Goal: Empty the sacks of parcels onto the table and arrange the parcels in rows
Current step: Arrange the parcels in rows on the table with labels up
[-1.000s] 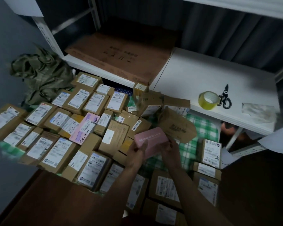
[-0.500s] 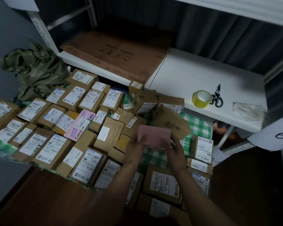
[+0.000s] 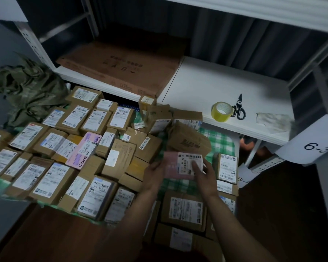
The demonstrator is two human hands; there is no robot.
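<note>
Green-and-white checked cloth [image 3: 219,140] covers the table, and I take it as my landmark: nearly all of it is buried under brown cardboard parcels [image 3: 51,183] with white printed labels, laid edge to edge in rough rows across its left side. Over the bare patch of cloth at its middle, my left hand [image 3: 153,173] grips the left edge of a flat pink parcel [image 3: 175,166], fingers curled under it, while my right hand [image 3: 202,172] pinches the right edge, one finger lying straight across its white barcode label. A second pink parcel [image 3: 85,150] with dark lettering lies among the brown ones left of it. Behind the cloth, a smooth white shelf [image 3: 197,87] carries a yellow tape roll [image 3: 222,111], black scissors [image 3: 239,108] and a large flat carton [image 3: 121,67]. A crumpled olive sack [image 3: 27,89] slumps beyond the far left parcels. Label print is too blurred to read; the near parcels are cut off by my forearms.
</note>
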